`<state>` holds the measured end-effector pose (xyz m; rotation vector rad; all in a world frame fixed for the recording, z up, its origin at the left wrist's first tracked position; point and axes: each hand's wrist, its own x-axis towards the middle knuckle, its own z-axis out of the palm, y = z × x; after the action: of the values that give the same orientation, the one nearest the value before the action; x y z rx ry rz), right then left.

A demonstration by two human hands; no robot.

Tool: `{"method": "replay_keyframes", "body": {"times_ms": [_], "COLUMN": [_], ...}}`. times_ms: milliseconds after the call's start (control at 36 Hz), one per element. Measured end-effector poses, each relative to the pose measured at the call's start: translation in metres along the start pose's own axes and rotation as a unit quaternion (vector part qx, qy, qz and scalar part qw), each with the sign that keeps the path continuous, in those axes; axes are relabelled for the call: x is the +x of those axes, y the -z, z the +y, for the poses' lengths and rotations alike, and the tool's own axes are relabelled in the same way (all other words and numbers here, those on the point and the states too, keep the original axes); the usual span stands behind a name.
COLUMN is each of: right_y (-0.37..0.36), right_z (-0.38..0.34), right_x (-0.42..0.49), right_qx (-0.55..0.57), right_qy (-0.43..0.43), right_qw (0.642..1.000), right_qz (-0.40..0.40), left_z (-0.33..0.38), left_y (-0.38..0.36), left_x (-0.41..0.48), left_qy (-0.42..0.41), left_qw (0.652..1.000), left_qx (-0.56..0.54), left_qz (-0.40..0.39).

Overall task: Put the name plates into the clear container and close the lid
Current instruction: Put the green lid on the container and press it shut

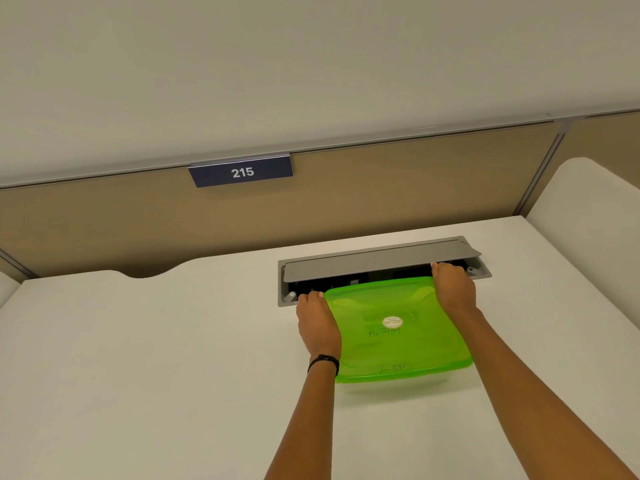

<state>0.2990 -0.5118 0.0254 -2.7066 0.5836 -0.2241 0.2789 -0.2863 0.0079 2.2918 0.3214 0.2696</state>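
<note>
Your left hand (pixel 317 320) and right hand (pixel 453 289) grip one green lid (pixel 398 341), fingers (pixel 306 298) curled over its edges; one name plate (pixel 241 172) hangs far.

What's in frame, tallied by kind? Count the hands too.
green lid: 1
number plate: 1
cable box: 1
wristband: 1
hands: 2 (left hand, right hand, each gripping a far corner of the lid)
Total: 6
</note>
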Motion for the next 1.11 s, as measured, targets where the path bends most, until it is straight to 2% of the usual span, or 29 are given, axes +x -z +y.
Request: {"method": "replay_keyframes", "body": {"times_ms": [111,222,333,444,528,611,694,806,889,1000,1111], "right_y": [-0.002,0.004,0.006,0.002,-0.003,-0.006,-0.008,-0.009,-0.009,-0.008,-0.006], "right_z": [0.002,0.007,0.012,0.027,0.036,0.034,0.032,0.033,0.033,0.033,0.031], "right_x": [0.002,-0.004,-0.027,-0.055,-0.073,-0.083,-0.084,-0.084,-0.083,-0.084,-0.085], "right_qx": [0.072,0.158,0.109,0.053,0.055,0.083,0.112,0.125,0.125,0.119,0.105], "right_qy": [-0.026,-0.044,-0.047,-0.103,-0.133,-0.137,-0.143,-0.147,-0.149,-0.147,-0.141], "right_qw": [0.997,0.986,0.993,0.993,0.989,0.987,0.983,0.98,0.98,0.98,0.982], "right_qz": [0.031,0.009,-0.019,-0.036,-0.03,0.018,0.039,0.049,0.051,0.056,0.073], "left_z": [0.003,0.004,0.006,0.009,0.007,0.003,0.006,0.004,0.001,-0.014,-0.025], "left_y": [0.004,0.005,0.007,0.01,0.01,0.007,0.006,0.003,0.004,0.005,0.009], "left_x": [-0.002,-0.003,-0.005,-0.006,-0.006,-0.006,-0.013,-0.028,-0.045,-0.077,-0.099], "left_qy": [0.009,0.019,0.018,0.03,0.031,-0.012,-0.106,-0.288,-0.377,-0.407,-0.358], "left_qw": [1.0,0.999,0.999,0.999,0.999,1.0,0.994,0.954,0.921,0.904,0.912], "left_qx": [0.018,0.03,0.038,0.026,0.016,0.023,0.017,0.082,0.096,0.117,0.168], "left_qz": [-0.005,-0.013,-0.015,-0.017,-0.015,0.006,0.028,0.017,-0.009,-0.058,-0.112]}}
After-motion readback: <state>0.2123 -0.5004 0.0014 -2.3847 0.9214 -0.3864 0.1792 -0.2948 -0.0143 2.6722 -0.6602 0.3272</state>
